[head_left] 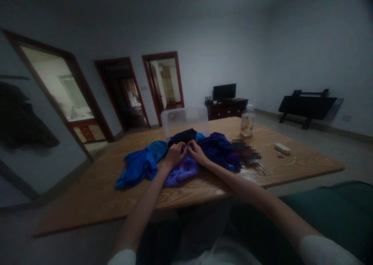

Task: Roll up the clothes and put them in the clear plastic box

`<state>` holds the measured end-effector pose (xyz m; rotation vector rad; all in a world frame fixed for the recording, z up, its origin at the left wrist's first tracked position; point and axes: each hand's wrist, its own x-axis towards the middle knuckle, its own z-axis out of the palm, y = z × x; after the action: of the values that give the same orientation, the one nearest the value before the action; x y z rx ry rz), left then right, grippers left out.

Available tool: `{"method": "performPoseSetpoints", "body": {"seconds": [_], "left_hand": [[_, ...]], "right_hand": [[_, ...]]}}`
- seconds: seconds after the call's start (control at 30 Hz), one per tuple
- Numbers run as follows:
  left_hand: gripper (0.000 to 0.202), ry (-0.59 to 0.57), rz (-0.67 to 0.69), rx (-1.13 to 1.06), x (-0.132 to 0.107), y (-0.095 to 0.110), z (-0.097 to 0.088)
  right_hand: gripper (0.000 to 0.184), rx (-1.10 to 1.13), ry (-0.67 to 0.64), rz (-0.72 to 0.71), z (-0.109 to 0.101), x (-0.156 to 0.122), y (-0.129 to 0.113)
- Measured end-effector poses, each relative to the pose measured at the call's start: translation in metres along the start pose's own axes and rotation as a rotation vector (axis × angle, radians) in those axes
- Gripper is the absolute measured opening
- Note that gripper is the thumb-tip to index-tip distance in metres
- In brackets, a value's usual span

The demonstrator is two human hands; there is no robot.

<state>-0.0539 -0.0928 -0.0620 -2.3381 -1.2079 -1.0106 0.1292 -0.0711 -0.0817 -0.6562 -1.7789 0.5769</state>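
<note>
Both my hands rest on a heap of clothes in the middle of the wooden table. My left hand and my right hand meet side by side, fingers curled and pinching the cloth of a light purple garment. A bright blue garment lies to the left of my hands. A dark purple-blue garment lies to their right. Just behind the hands is a dark navy piece, in front of a clear plastic box.
A clear bottle with a printed label stands on the table at the back right. A small white object lies near the right edge. Behind are doorways, a dark cabinet with a screen and a dark bench.
</note>
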Motion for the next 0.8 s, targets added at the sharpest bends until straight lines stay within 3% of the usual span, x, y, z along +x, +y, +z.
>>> {"method": "performPoseSetpoints", "body": {"seconds": [0.8], "left_hand": [[0.011,-0.004,-0.007,-0.002,-0.0004,0.0,0.0]], "right_hand": [[0.019,-0.003,-0.002,0.013,0.001,0.0002,0.0015]]}}
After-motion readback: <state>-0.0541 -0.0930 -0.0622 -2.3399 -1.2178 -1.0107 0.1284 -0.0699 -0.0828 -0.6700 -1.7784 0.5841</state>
